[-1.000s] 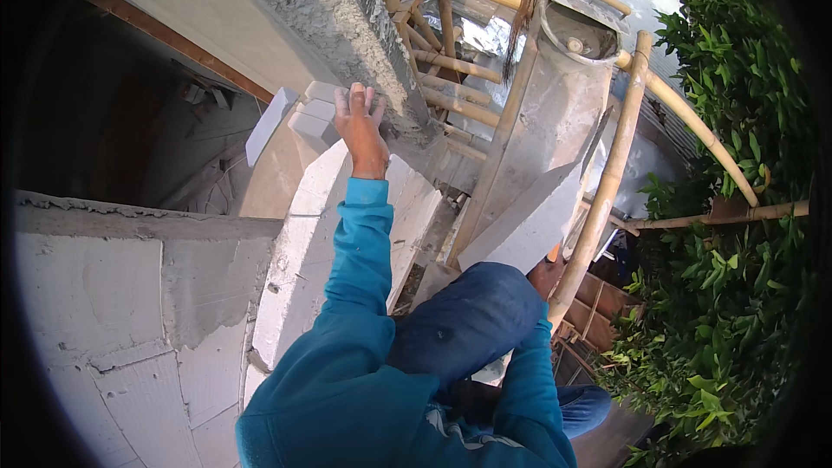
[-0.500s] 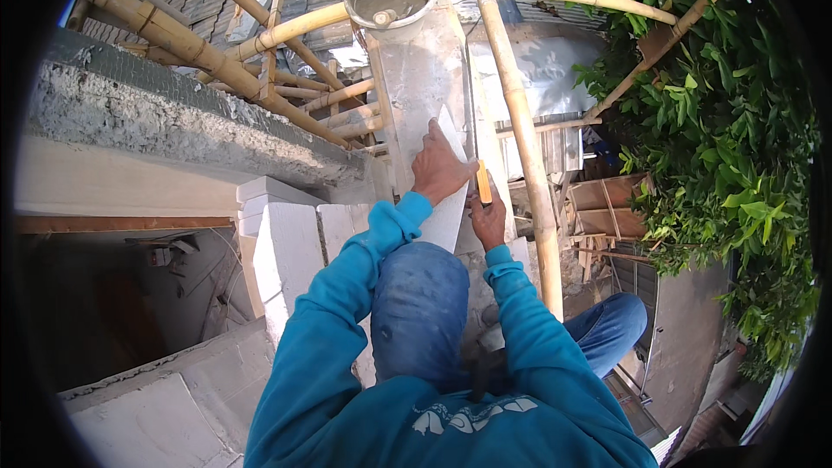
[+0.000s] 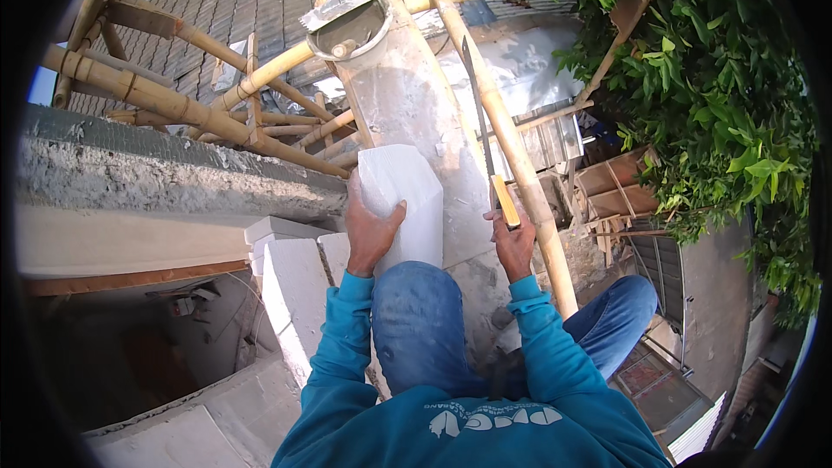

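A white lightweight block [image 3: 400, 175] with a slanted cut face is tipped up just beyond my knee. My left hand [image 3: 371, 230] grips its left side, thumb across the near face. Off to the right, my right hand [image 3: 515, 247] is closed on the yellow-orange handle of a handsaw [image 3: 505, 203]. The saw's long, dark blade points away from me beside a bamboo pole, apart from the block. The block's lower end is partly hidden behind my knee.
A grey plank [image 3: 407, 87] stretches ahead, bearing a mortar bucket [image 3: 387, 33] with a flat trowel [image 3: 347, 7] across it. Bamboo poles [image 3: 511, 134] frame the plank. White wall blocks [image 3: 295, 295] and a deep opening [image 3: 130, 338] lie left; leafy branches [image 3: 737, 121] hang right.
The block has been tipped up and turned. My left hand has shifted from its top to its left side. The saw has moved right, away from the block.
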`<state>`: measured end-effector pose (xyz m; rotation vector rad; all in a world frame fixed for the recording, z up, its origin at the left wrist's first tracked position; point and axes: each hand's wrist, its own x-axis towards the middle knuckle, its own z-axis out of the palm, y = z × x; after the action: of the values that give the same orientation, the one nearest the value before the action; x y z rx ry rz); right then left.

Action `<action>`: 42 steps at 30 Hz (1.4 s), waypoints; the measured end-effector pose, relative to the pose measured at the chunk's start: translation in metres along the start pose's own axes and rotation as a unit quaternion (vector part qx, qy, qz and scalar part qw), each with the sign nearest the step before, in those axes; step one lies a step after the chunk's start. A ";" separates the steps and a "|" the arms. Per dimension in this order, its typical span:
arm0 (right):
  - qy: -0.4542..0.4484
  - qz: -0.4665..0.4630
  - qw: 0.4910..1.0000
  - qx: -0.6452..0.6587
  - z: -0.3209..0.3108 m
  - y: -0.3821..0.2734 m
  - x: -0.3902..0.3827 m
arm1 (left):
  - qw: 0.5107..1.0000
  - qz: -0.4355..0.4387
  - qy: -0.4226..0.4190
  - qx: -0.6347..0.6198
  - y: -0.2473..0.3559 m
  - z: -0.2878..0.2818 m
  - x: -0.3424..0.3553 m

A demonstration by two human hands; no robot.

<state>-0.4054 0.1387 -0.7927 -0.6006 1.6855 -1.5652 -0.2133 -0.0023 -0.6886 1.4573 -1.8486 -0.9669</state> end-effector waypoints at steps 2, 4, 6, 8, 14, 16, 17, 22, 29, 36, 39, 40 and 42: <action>0.009 -0.037 0.999 -0.011 0.000 -0.002 -0.006 | 0.999 0.046 0.010 0.018 0.012 -0.005 -0.014; -0.002 -0.025 1.000 0.001 0.001 -0.005 -0.009 | 0.998 0.062 0.018 0.025 0.022 -0.008 -0.025; -0.012 -0.013 1.000 0.018 0.003 -0.010 -0.011 | 0.995 0.097 0.031 0.008 0.028 -0.012 -0.030; -0.020 -0.011 0.999 0.041 0.005 -0.014 -0.012 | 0.992 0.122 0.036 0.011 0.028 -0.011 -0.029; -0.022 -0.036 0.999 -0.011 -0.001 -0.021 -0.020 | 0.971 0.225 0.070 0.029 0.011 0.015 -0.026; -0.013 -0.041 0.999 -0.022 -0.006 -0.022 -0.026 | 0.973 0.218 0.068 0.021 0.005 0.022 -0.028; -0.011 -0.037 0.999 -0.031 -0.008 -0.022 -0.031 | 0.975 0.211 0.070 0.017 0.003 0.025 -0.031; 0.010 -0.082 0.991 -0.105 -0.013 -0.028 -0.051 | 0.970 0.207 0.128 -0.003 0.006 0.027 -0.034; -0.060 -0.289 0.929 -0.223 0.000 -0.032 -0.069 | 0.973 0.152 0.175 0.011 0.023 0.017 -0.016; -0.020 -0.225 0.961 -0.162 0.028 -0.025 -0.082 | 0.988 0.060 0.140 -0.010 0.028 0.018 0.000; 0.019 -0.145 0.977 -0.157 0.029 -0.027 -0.078 | 0.984 0.039 0.154 -0.082 0.027 0.022 -0.002; 0.030 -0.116 0.980 -0.158 0.028 -0.028 -0.076 | 0.983 0.042 0.161 -0.072 0.026 0.021 -0.002; 0.054 -0.074 0.987 -0.133 0.025 -0.030 -0.073 | 0.982 0.042 0.169 -0.071 0.024 0.019 -0.003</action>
<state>-0.3457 0.1747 -0.7476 -0.8043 1.9894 -1.5079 -0.2416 0.0070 -0.6793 1.3504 -1.5490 -0.7400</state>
